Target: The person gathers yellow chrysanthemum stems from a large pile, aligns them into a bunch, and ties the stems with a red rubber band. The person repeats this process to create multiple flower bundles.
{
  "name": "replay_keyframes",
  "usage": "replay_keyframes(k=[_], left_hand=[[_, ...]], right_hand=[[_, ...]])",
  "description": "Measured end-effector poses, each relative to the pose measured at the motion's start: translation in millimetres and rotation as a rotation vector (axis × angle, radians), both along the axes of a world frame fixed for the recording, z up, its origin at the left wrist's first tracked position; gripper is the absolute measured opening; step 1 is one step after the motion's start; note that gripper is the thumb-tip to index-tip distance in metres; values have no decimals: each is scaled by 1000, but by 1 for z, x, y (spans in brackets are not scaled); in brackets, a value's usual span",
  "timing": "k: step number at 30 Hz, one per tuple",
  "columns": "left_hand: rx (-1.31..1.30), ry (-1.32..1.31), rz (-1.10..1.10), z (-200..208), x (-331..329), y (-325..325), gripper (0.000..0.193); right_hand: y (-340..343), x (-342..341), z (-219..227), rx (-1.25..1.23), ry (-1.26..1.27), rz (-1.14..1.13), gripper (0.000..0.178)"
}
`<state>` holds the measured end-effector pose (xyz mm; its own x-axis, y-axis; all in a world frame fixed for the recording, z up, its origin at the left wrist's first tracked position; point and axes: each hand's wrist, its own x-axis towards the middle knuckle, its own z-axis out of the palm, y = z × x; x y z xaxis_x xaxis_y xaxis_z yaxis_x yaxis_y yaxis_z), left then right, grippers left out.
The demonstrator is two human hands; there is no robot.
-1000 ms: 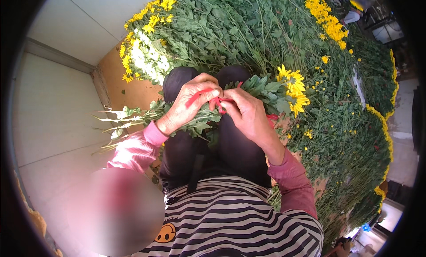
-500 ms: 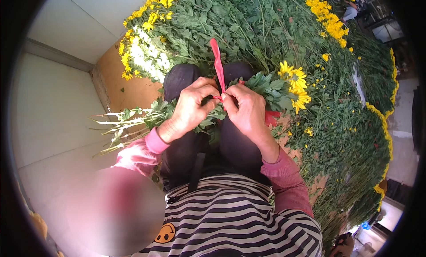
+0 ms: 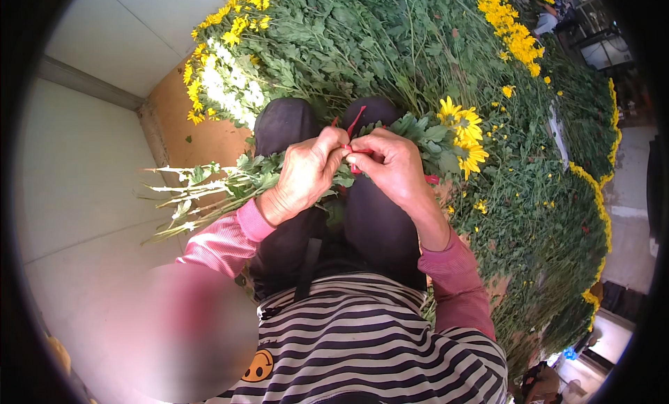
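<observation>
Pinching ribbon in narrow grip with left hand and right hand over bunch; no longer showing a tall end, apparently drawn closer.

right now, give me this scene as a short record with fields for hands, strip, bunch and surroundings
left hand: pinching the red strip
right hand: pinching the same strip, close beside the left
strip: above the bunch; whether knotted, cannot tell
flower bunch: across the dark trousers, yellow blooms at right, stem ends at left
surroundings: flower heap ahead and right, pale wall left
</observation>
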<state>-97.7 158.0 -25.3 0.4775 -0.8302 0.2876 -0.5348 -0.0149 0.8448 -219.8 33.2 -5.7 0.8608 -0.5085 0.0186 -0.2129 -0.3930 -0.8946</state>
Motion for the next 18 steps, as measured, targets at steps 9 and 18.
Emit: replay_keyframes(k=[9, 18], left_hand=[[-18, -56, -93, 9, 2, 5, 22], [-36, -246, -68, 5, -7, 18, 20]], right_hand=[[-6, -2, 7, 39, 98, 74, 9], [-8, -4, 13, -447, 33, 47, 10]])
